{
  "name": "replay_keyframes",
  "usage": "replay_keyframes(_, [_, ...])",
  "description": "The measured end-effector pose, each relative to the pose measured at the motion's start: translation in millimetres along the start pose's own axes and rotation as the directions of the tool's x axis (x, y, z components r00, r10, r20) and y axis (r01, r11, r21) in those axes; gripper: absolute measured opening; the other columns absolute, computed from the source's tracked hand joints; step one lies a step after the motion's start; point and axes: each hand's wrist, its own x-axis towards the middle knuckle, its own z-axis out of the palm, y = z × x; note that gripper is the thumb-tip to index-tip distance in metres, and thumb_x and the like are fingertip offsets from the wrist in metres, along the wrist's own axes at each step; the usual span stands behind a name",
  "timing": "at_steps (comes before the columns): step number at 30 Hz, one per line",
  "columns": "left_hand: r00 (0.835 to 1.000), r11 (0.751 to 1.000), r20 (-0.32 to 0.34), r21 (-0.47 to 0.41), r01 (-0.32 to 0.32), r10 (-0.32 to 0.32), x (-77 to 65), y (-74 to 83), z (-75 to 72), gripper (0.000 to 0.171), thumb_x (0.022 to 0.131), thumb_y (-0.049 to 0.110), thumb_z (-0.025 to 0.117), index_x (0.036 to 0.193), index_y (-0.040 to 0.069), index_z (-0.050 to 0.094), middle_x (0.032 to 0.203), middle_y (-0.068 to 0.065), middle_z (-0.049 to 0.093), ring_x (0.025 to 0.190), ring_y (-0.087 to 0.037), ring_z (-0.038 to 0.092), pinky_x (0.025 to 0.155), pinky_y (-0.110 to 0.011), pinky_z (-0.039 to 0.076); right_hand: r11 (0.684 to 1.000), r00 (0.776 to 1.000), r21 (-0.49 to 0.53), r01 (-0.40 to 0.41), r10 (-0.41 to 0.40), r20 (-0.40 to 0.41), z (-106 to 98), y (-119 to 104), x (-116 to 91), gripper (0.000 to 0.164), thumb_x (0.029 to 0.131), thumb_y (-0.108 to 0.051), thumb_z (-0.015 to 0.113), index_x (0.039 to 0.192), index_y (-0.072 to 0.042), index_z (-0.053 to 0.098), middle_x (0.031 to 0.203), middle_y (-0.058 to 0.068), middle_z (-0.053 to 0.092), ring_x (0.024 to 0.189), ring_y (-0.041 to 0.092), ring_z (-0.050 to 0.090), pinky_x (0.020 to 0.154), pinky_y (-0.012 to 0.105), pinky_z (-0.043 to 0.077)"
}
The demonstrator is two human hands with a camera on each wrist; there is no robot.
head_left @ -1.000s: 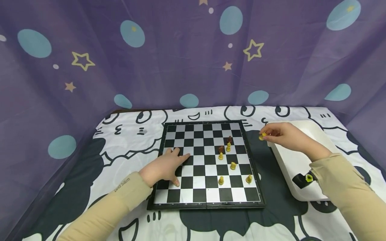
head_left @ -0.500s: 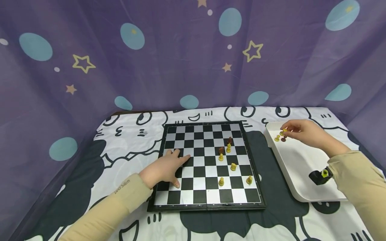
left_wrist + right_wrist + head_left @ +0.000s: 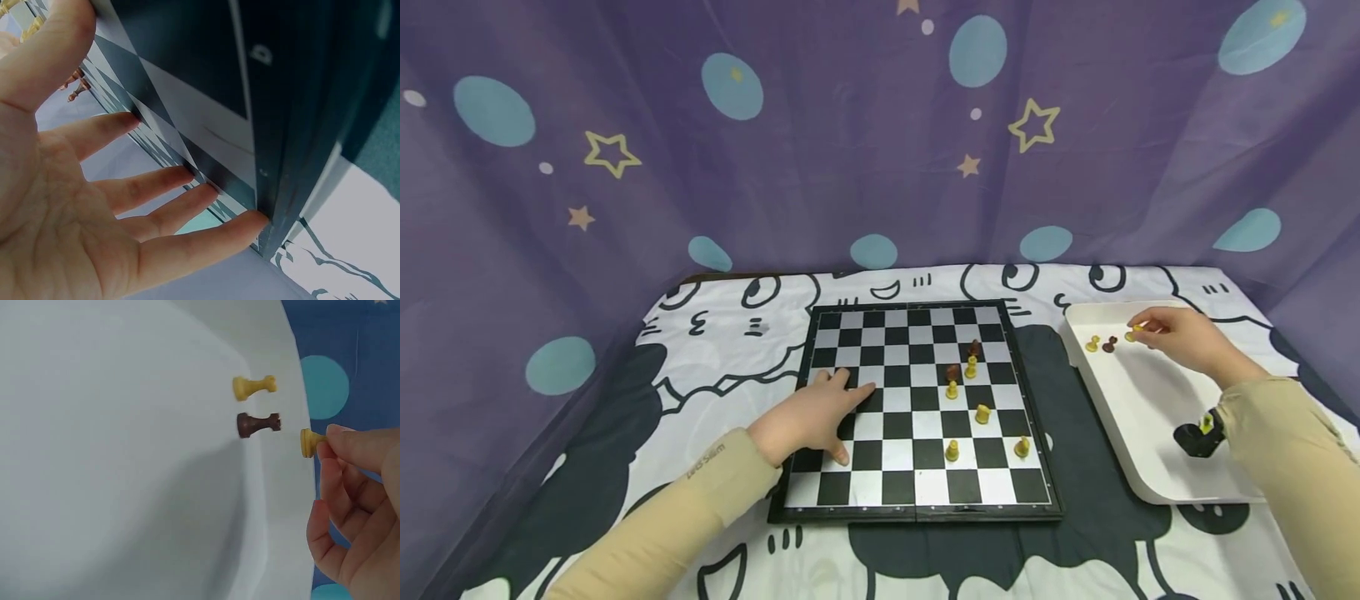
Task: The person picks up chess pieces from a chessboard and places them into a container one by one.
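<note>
My right hand (image 3: 1183, 340) pinches a yellow chess piece (image 3: 309, 443) between thumb and finger, over the far end of the white tray (image 3: 1105, 425). A yellow rook (image 3: 253, 387) and a dark brown rook (image 3: 257, 425) lie side by side in the tray, left of the pinched piece. On the left part of the chessboard (image 3: 895, 425), my left hand (image 3: 816, 412) rests with its fingers spread. In the left wrist view its fingertips (image 3: 253, 222) touch the board and its black edge. The top of the pinched piece is hidden by my fingers.
Several yellow pieces, among them a yellow piece (image 3: 982, 414), and two dark brown pieces, one a brown piece (image 3: 952, 373), stand on the board's right half. A patterned cloth (image 3: 722, 333) covers the table; a purple curtain (image 3: 820, 167) hangs behind.
My right hand has carried the yellow piece from beside the board, right across the tray's far end. The two rooks in the tray have come into view. My left hand has stayed put.
</note>
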Motion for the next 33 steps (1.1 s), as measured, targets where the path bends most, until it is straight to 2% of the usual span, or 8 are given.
replay_keyframes(5, [1.0, 1.0, -0.006, 0.015, -0.012, 0.012, 0.3, 0.5, -3.6, 0.104, 0.056, 0.035, 0.089, 0.146, 0.017, 0.039, 0.141, -0.022, 0.039, 0.125, -0.042, 0.039, 0.098, -0.05, 0.043, 1.0, 1.0, 0.004, -0.012, 0.012, -0.014, 6, 11, 2, 0.022, 0.089, -0.011, 0.062, 0.104, 0.004, 0.064, 0.084, 0.014, 0.067, 0.066, 0.0, 0.05, 0.058, 0.022, 0.039])
replay_keyframes(19, [1.0, 1.0, -0.014, 0.019, -0.025, 0.025, -3.5, 1.3, -5.0, 0.103, 0.056, 0.035, 0.089, 0.145, 0.015, 0.04, 0.139, -0.023, 0.041, 0.124, -0.042, 0.04, 0.097, -0.05, 0.044, 0.999, 0.998, -0.009, -0.052, 0.053, 0.037, 16, 23, 11, 0.025, 0.088, -0.012, 0.063, 0.106, 0.006, 0.063, 0.088, 0.021, 0.064, 0.079, 0.023, 0.057, 0.066, 0.029, 0.04])
replay_keyframes(33, [1.0, 1.0, -0.005, 0.011, -0.007, 0.007, -3.5, 1.2, -1.8, 0.102, 0.057, 0.034, 0.088, 0.145, 0.017, 0.04, 0.14, -0.022, 0.04, 0.124, -0.041, 0.04, 0.096, -0.05, 0.045, 0.997, 0.995, 0.0, -0.075, 0.075, 0.062, 24, 26, 10, 0.026, 0.089, -0.014, 0.062, 0.107, 0.006, 0.062, 0.09, 0.021, 0.064, 0.079, 0.023, 0.055, 0.067, 0.03, 0.038])
